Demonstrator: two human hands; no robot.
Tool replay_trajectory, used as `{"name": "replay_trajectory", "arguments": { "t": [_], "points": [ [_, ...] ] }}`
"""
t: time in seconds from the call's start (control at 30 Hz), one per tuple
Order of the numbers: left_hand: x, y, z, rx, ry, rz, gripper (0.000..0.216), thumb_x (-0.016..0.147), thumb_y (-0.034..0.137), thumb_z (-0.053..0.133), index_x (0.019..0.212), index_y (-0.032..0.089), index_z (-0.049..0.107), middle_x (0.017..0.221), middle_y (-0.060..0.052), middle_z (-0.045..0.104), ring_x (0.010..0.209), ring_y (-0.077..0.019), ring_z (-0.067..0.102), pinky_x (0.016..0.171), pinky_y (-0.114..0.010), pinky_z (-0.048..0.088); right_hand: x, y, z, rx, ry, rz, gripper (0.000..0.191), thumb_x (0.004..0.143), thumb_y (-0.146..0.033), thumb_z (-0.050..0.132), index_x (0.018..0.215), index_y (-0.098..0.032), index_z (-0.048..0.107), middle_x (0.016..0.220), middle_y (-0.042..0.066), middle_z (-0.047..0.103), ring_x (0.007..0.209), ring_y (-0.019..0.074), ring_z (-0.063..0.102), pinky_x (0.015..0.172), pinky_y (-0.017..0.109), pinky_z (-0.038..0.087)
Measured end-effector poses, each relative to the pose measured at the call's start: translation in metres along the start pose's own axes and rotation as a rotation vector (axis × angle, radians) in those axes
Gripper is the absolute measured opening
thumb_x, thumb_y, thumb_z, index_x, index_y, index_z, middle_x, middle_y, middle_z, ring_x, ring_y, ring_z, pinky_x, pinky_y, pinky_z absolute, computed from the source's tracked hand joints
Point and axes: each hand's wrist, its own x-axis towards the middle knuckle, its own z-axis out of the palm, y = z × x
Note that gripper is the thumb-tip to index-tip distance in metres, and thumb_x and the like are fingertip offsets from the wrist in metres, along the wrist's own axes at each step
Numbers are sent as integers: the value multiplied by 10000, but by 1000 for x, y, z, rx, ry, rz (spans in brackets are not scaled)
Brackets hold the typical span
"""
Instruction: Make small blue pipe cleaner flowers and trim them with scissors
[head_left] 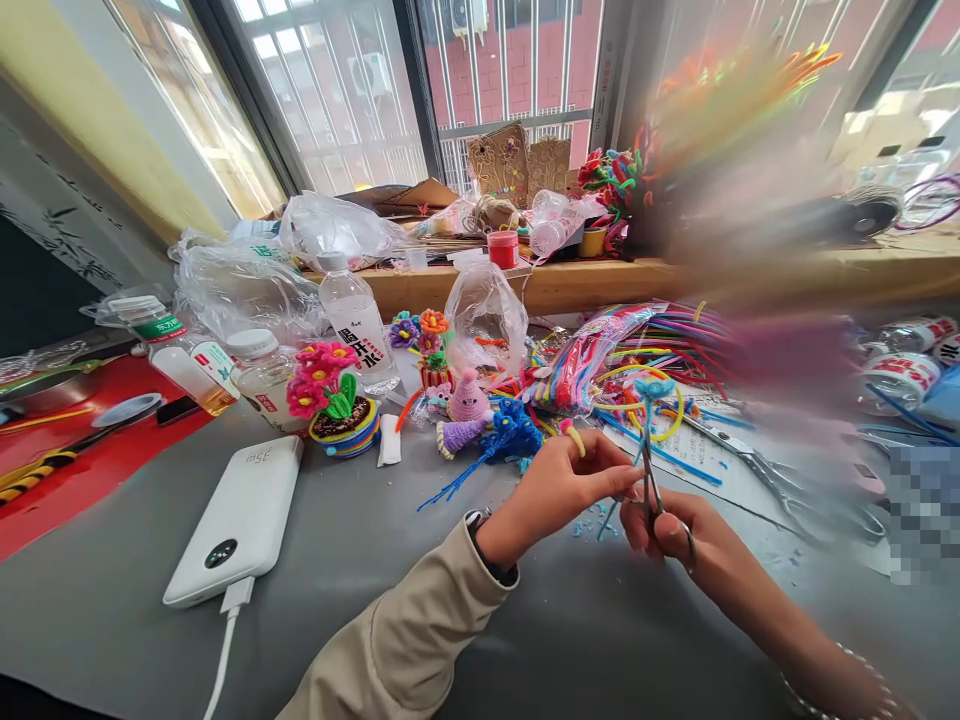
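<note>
My left hand point(559, 475), wearing a yellow ring, pinches the stem of a light blue pipe cleaner flower point(654, 388), which stands upright above the fingers. My right hand point(675, 535) grips small scissors point(651, 490) by their handles. Their blades point up along the flower's stem, though I cannot tell whether they touch it. Blue fuzz clippings point(592, 522) lie scattered on the grey table point(570, 620) under the hands. Just beyond my left hand lie a dark blue pipe cleaner flower bunch point(514, 430) and a pink and purple knitted doll point(469, 400).
Larger scissors point(739, 450) lie on a paper sheet point(701, 455) beside a pile of pipe cleaners point(607, 350). To the left are a potted pink flower point(326, 380), a white power bank point(240, 520) with cable and several bottles. A blurred person point(787, 370) is at the right.
</note>
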Motion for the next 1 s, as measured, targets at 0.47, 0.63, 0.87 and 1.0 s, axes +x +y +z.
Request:
{"name": "replay_trajectory", "arguments": {
  "t": [0.47, 0.63, 0.87, 1.0],
  "points": [
    [0, 5, 2, -9, 61, -5, 284, 601, 362, 679, 634, 128, 520, 585, 1, 561, 562, -89, 511, 582, -229, 406, 1, -1, 4, -47, 138, 27, 554, 685, -688, 417, 479, -176, 365, 469, -22, 352, 468, 100, 313, 455, 235, 262],
    [1, 2, 0, 5, 70, 42, 262, 633, 356, 655, 651, 130, 525, 592, -4, 569, 573, -89, 510, 588, -228, 403, 0, 1, 3, -52, 141, 52, 548, 700, -666, 424, 465, -174, 375, 465, -20, 365, 460, 99, 324, 465, 240, 273],
    [1, 3, 0, -11, 84, 50, 231, 636, 318, 659, 638, 125, 531, 590, 6, 557, 568, -79, 504, 584, -215, 404, 1, 4, 3, 42, 38, 35, 640, 646, -792, 246, 608, -175, 412, 525, -17, 391, 490, 103, 324, 468, 235, 275],
    [0, 3, 1, -25, 46, 17, 229, 636, 318, 657, 642, 124, 537, 580, 10, 554, 555, -85, 520, 583, -222, 412, 4, 10, 2, 66, -40, 8, 637, 635, -795, 264, 641, -175, 409, 545, -21, 397, 487, 95, 311, 470, 232, 284]
  ]
}}
